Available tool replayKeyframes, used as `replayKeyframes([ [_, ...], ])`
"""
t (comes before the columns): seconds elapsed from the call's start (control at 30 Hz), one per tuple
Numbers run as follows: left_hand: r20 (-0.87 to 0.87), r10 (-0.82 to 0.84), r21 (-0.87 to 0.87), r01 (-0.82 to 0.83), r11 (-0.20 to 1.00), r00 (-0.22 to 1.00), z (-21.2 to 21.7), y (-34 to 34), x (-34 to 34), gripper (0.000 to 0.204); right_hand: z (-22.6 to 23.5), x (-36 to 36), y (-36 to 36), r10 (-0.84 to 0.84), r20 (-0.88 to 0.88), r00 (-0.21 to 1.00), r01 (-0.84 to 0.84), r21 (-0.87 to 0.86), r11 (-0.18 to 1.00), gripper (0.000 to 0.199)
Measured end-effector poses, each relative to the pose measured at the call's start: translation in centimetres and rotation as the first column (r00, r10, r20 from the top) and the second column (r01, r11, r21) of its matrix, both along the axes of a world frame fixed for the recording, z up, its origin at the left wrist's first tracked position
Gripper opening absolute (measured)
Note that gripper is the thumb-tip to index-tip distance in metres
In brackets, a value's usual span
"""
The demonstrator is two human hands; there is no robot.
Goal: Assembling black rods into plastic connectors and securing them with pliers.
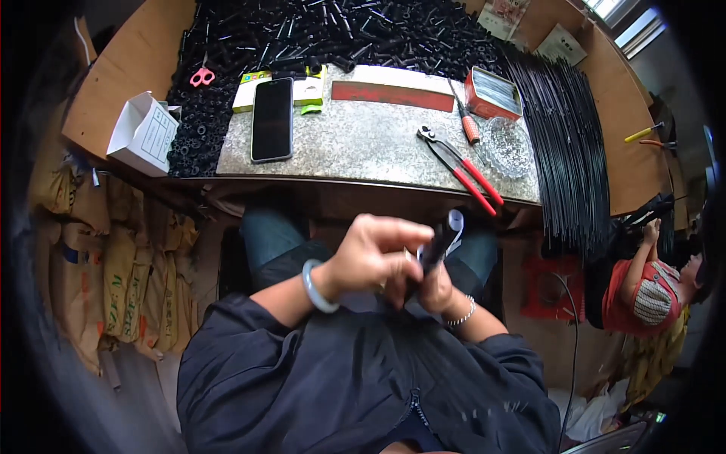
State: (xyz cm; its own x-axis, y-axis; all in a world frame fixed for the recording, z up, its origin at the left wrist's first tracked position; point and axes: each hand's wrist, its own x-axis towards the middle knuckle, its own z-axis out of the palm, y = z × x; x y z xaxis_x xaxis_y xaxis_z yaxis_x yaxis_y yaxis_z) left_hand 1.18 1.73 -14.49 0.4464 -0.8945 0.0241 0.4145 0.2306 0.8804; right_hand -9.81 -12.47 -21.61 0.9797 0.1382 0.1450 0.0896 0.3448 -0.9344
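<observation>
In front of my chest, just beyond the lap, I hold a short black tube-like piece (pixel 436 246) upright and tilted, its pale round end (pixel 455 220) pointing away from me. A whitish strip shows along its side. The fingers of my left hand (pixel 370 253) close on the tube from the left, with a pale bangle on that wrist. Lower down on its right side, my right hand (pixel 434 289) grips it, partly hidden behind the tube. The table edge lies just beyond both hands, where red-handled pliers (pixel 463 168) rest.
On the table lie a phone (pixel 272 121), a long red bar (pixel 392 97), an orange-handled tool (pixel 467 121), a red tin (pixel 493 92) and a glass dish (pixel 505 147). Black parts (pixel 333 34) heap behind; black rods (pixel 563 140) hang over the right edge. Another person (pixel 649 291) is at right.
</observation>
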Motion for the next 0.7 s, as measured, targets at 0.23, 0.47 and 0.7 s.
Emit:
replayKeyframes([
  [0.23,-0.265,-0.149,-0.305,0.064,0.95,0.953,-3.4,-3.6,7.0,0.056,3.1,7.8,-1.7,0.108,-0.007,0.994,-0.107,0.063,0.992,0.06],
  [0.47,-0.26,-0.282,-0.429,0.152,0.891,0.923,-5.6,-3.9,9.2,0.05,2.9,8.7,-0.3,0.026,-0.009,1.0,-0.025,0.113,0.993,0.057],
  [0.7,0.04,0.332,-0.08,-0.328,0.941,0.943,-0.3,-2.3,3.8,0.074,2.7,7.5,1.0,-0.505,0.164,0.848,0.53,-0.238,0.814,0.059],
])
